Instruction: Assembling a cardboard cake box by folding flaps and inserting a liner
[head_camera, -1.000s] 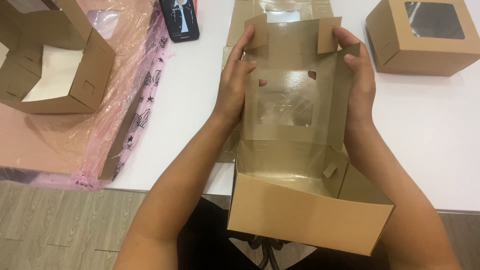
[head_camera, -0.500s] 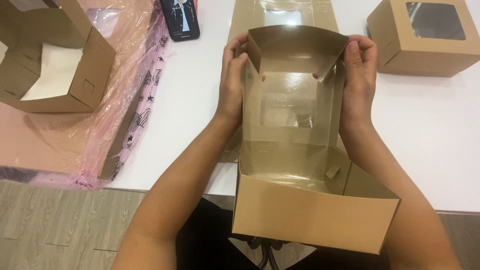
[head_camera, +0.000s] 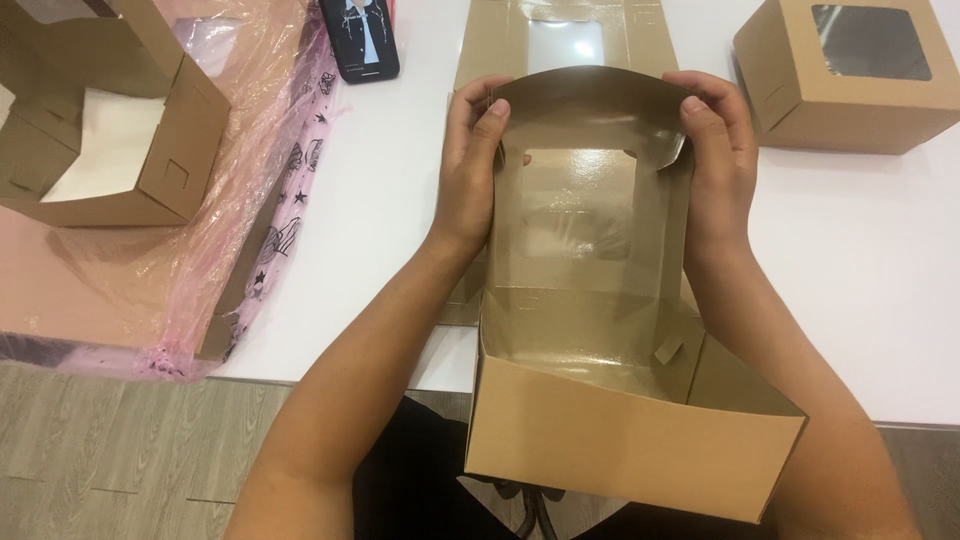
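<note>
Brown kraft cardboard makes up the half-built window box (head_camera: 600, 330), whose open base hangs over the near edge of the white table (head_camera: 860, 260) toward the person, while its lid with the clear film window stands up beyond it. The left hand (head_camera: 470, 170) and the right hand (head_camera: 715, 160) each grip an upper corner of that lid, fingers curled shut over the top front flap and thumbs pressed on its inner face, so the flap curves forward over the window.

To do this fold well, I judge that both thumbs should press evenly along the scored line so the crease runs straight, and the small side tabs near each corner should be kept tucked inward rather than crushed.

Compared with a second ago, the top flap, which then stood upright with its two tabs sticking up, is now bent over toward the person, and both hands have slid up to the lid's top corners.

Nearby lie a flat unfolded brown box blank (head_camera: 565, 40) just beyond the lid, a finished brown window box (head_camera: 850, 75) to the right, a black phone (head_camera: 358, 38), and a pink plastic sheet (head_camera: 270, 190) under another open brown box (head_camera: 110, 120).
</note>
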